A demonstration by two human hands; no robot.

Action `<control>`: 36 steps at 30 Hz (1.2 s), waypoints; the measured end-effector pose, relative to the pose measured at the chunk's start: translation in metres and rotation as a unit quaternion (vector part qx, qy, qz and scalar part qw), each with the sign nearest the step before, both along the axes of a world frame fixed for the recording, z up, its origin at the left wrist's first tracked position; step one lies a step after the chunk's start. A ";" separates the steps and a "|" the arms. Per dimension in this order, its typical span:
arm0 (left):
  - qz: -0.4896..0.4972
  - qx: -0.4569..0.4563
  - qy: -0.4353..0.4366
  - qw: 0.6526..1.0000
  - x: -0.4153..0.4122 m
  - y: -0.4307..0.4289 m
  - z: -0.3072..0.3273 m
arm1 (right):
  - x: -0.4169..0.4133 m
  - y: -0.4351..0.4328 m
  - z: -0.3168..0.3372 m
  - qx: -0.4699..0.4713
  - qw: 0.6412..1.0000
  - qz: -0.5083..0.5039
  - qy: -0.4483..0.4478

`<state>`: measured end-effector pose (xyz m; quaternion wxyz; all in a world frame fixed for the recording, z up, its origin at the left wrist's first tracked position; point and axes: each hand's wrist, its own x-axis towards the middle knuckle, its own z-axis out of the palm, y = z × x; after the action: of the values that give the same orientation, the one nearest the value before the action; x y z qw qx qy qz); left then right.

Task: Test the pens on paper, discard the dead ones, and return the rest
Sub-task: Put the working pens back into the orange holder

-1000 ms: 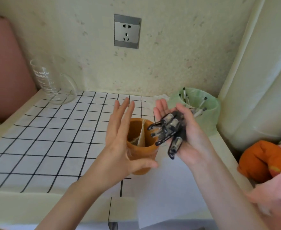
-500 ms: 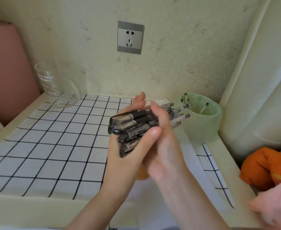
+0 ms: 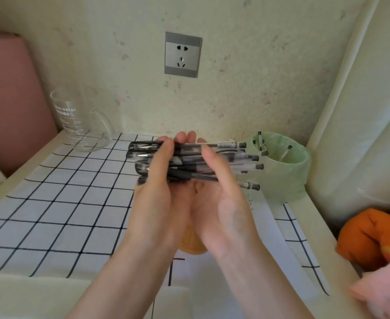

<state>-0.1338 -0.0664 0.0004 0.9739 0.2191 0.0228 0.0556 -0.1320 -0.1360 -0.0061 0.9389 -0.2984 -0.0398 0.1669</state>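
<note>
black-capped clear pens bundled level, some standing in green cup.

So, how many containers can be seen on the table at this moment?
3. A clear glass measuring cup stands at the back left, a green cup with pens at the back right, and an orange cup is mostly hidden beneath the hands.

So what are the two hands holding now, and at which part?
Both the left hand and right hand hold one bundle of pens around its middle; caps and ends stick out.

wall: mottled cream | socket: grey | table: cream, grid cloth
</note>
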 end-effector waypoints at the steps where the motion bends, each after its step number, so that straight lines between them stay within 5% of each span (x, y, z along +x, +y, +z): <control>1: -0.003 0.004 0.002 1.000 0.003 0.005 0.001 | 0.000 -0.003 0.000 -0.011 1.000 -0.008 -0.014; 6: -0.012 -0.005 0.026 1.000 0.015 0.035 0.002 | 0.009 -0.030 -0.003 -0.014 0.997 -0.073 -0.034; 10: -0.069 0.055 0.036 0.995 0.021 0.051 0.004 | 0.020 -0.057 0.003 -0.191 0.976 -0.062 -0.077; 14: -0.115 0.121 0.012 0.986 0.022 0.053 0.008 | 0.022 -0.065 0.014 -0.523 0.831 0.020 -0.188; 19: -0.124 0.148 0.000 0.981 0.025 0.047 0.011 | 0.012 -0.051 0.014 -0.589 0.752 0.049 -0.293; 29: 0.001 0.147 -0.020 0.989 0.028 0.029 0.009 | 0.012 -0.028 -0.009 -0.524 0.797 -0.030 -0.299; 36: 0.014 0.313 0.037 0.949 0.020 0.016 0.001 | 0.008 -0.013 -0.022 -0.513 0.814 -0.056 -0.267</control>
<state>-0.1137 -0.0501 0.0011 0.8540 0.5143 0.0432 0.0658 -0.1242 -0.1490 -0.0280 0.6095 -0.7717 -0.1803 0.0239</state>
